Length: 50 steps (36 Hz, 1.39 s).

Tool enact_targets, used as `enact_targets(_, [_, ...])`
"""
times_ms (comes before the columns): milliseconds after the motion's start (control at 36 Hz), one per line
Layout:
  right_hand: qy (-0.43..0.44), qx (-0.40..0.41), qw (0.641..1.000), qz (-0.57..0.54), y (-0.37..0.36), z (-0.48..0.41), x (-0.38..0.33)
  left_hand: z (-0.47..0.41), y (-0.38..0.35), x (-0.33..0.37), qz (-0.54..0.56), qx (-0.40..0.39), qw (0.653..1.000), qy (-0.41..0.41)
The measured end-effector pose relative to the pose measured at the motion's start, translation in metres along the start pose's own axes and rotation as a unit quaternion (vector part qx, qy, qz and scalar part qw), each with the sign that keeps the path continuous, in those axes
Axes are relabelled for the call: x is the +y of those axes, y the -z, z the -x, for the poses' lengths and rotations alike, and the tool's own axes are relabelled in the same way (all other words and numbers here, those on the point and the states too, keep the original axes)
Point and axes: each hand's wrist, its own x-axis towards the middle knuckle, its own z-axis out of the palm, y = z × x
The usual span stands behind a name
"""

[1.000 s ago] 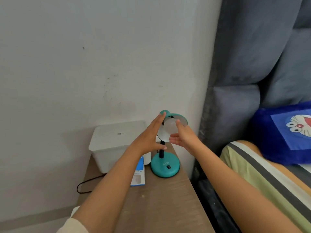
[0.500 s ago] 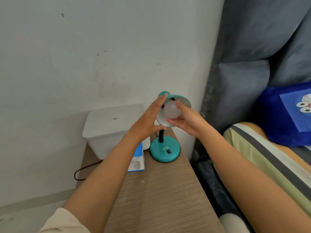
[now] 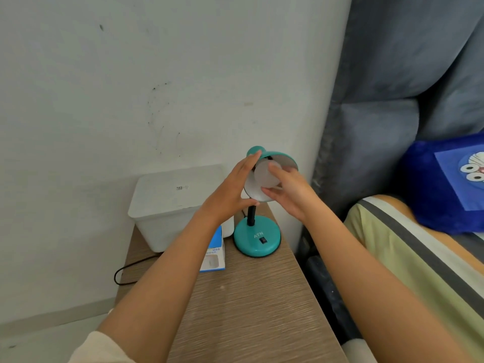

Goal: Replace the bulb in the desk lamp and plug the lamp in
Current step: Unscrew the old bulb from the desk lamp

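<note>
Frosted bulb (image 3: 267, 176) is sitting inside the lamp (image 3: 258, 235) shade near the desk's (image 3: 251, 297) far right corner; I'm bracing the shade with my left hand (image 3: 230, 195), right hand (image 3: 290, 195) pinching the bulb, turning gently, straight.

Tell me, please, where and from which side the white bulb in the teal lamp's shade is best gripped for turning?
Grip the bulb around its round white dome, the only part showing; its base is hidden inside the tilted shade. Come from the open mouth, which faces the person, as the right hand does with fingertips spread around the dome. The left hand braces the shade's left rim, likely steadying it against the twist.
</note>
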Motion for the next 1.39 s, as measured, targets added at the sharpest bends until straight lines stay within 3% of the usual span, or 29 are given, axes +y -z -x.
enact_targets(139, [-0.011, -0.015, 0.999, -0.039, 0.001, 0.001, -0.001, 0.000, 0.000, 0.000, 0.003, 0.001, 1.000, 0.001])
enact_targets(278, [0.055, 0.020, 0.998, 0.036, -0.005, 0.000, 0.007, 0.001, 0.000, -0.002, 0.008, 0.000, 1.000, 0.009])
enact_targets(389, [0.019, -0.002, 0.998, -0.055, -0.007, 0.001, 0.008, 0.001, -0.001, -0.002, 0.010, -0.001, 1.000, 0.014])
enact_targets(528, [0.069, 0.047, 0.996, 0.032, -0.010, 0.001, 0.009, 0.001, 0.000, -0.003, 0.010, 0.000, 1.000, 0.013])
enact_targets(611, [0.005, 0.015, 0.999, -0.049, -0.008, 0.001, 0.005, 0.001, 0.000, -0.003, 0.011, 0.000, 1.000, 0.012])
enact_targets(750, [0.034, 0.029, 0.999, -0.002, -0.009, 0.001, 0.005, 0.001, 0.000, -0.003, 0.013, 0.001, 1.000, 0.013])
enact_targets(861, [-0.027, -0.013, 0.997, -0.077, -0.005, 0.001, 0.000, 0.001, 0.001, -0.002, 0.010, 0.001, 1.000, 0.011])
enact_targets(1000, [0.048, 0.057, 0.994, 0.086, -0.011, -0.001, 0.000, 0.000, 0.003, -0.001, 0.009, -0.005, 1.000, 0.012])
enact_targets(1111, [-0.015, -0.001, 1.000, -0.001, -0.010, -0.001, -0.002, -0.001, 0.005, 0.000, 0.009, -0.006, 1.000, 0.008])
enact_targets(1389, [0.043, 0.010, 0.997, 0.068, -0.008, -0.003, 0.002, -0.001, 0.004, 0.000, 0.006, -0.008, 1.000, 0.010])
